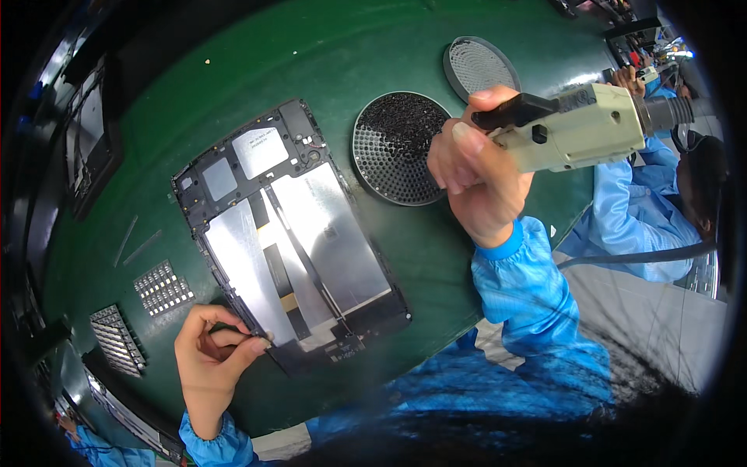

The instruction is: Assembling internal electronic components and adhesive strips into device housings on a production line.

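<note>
An opened tablet chassis with a black frame and silvery metal plates lies tilted on the green mat. My left hand pinches its lower left corner between thumb and fingers. My right hand is raised to the right of the tablet, gripping a beige electric screwdriver with a black trigger lever; its cable runs off to the right. The driver's tip is hidden behind my hand.
Two round perforated screw trays lie behind the tablet. Small grid-patterned trays and thin strips lie at the left. Another person in a blue smock works at the right.
</note>
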Action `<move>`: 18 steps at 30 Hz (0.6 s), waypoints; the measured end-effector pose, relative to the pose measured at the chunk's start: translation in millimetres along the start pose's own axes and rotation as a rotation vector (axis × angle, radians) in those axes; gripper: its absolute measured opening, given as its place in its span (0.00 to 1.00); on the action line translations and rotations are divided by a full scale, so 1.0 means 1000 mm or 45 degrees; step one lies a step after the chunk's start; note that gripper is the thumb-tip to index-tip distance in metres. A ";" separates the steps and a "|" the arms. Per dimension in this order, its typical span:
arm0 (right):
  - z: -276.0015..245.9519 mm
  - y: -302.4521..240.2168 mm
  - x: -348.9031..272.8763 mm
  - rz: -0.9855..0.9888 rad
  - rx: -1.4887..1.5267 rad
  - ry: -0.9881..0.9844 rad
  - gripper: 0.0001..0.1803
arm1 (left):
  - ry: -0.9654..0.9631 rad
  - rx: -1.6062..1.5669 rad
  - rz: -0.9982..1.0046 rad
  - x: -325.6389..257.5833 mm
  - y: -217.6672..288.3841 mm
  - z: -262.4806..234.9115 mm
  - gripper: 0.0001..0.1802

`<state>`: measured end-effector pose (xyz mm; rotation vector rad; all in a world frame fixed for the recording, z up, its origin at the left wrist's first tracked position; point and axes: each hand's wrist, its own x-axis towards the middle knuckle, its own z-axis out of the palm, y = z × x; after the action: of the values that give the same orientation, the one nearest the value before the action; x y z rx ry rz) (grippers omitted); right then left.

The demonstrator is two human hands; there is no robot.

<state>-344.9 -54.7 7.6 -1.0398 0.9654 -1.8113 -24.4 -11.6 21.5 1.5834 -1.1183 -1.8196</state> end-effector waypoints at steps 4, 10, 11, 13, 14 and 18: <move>0.000 0.000 0.001 -0.003 -0.117 -0.029 0.16 | 0.008 0.046 0.007 0.000 -0.007 -0.002 0.17; -0.002 0.000 0.003 0.009 -0.136 -0.043 0.14 | -0.017 0.074 0.022 0.001 0.001 -0.001 0.17; 0.000 0.001 0.003 0.012 -0.127 -0.050 0.14 | -0.005 0.073 0.021 -0.001 0.000 -0.003 0.17; 0.007 0.009 0.001 0.019 -0.164 -0.142 0.10 | 0.035 -0.028 0.031 -0.007 -0.007 -0.009 0.16; 0.007 0.010 0.002 -0.013 -0.207 -0.180 0.09 | -0.004 0.026 0.017 -0.007 -0.007 -0.012 0.16; 0.004 0.005 -0.003 -0.124 -0.171 -0.253 0.13 | -0.119 -0.002 0.115 0.003 -0.016 -0.018 0.15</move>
<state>-338.6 -54.7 4.2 -1.3441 0.9385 -1.7003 -5.6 -9.9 6.8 1.4365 -1.2095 -1.8504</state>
